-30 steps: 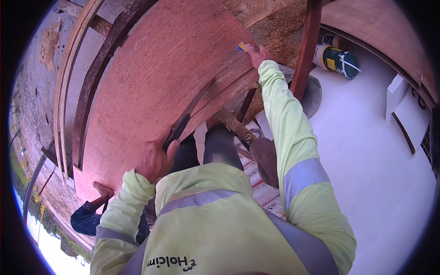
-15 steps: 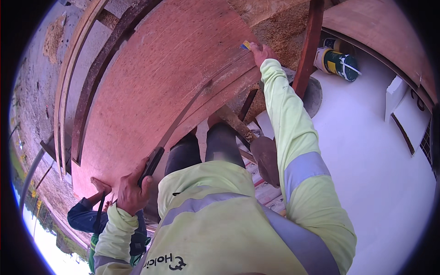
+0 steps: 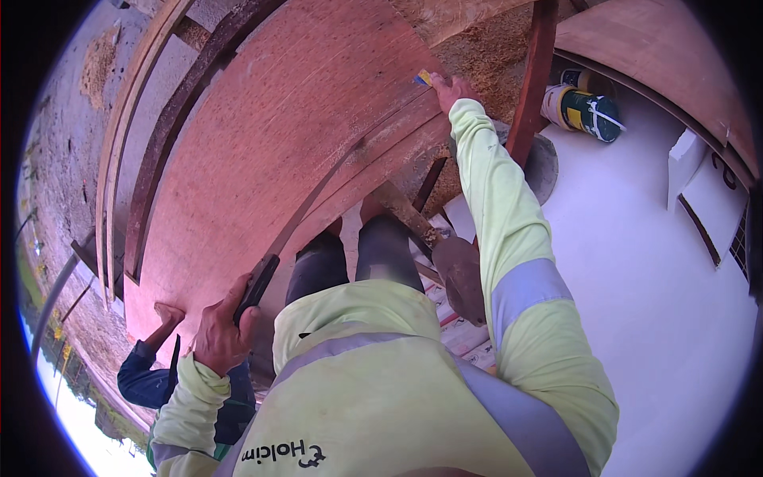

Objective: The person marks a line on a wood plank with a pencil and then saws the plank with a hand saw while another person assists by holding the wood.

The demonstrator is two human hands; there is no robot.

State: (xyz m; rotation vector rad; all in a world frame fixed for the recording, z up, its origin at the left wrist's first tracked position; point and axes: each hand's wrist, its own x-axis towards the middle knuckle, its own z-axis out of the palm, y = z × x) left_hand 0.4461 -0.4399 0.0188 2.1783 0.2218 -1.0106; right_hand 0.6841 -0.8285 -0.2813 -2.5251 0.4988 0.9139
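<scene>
My left hand [image 3: 225,330] is closed around the black handle [image 3: 257,291] of a handsaw. Its long blade [image 3: 306,208] lies in a straight cut near the near edge of a reddish plywood sheet [image 3: 294,111]. A narrow strip of the sheet [image 3: 381,171] runs alongside the cut on the side toward my legs. At the sheet's far right end, my right hand [image 3: 454,91] is closed on a small blue-and-yellow thing [image 3: 423,78] whose kind I cannot make out. That hand rests at the plywood's edge, its fingers partly hidden.
Another person's hand [image 3: 168,314] presses on the sheet's lower left corner. Wooden beams [image 3: 155,147] lie along the left, and a red-brown timber [image 3: 531,87] stands at the right. Sawdust [image 3: 489,67] covers ground beyond my right hand. A green bucket [image 3: 590,114] lies farther right.
My left hand and the saw handle have drawn back slightly toward the lower left along the cut. My right hand stays at the sheet's end.
</scene>
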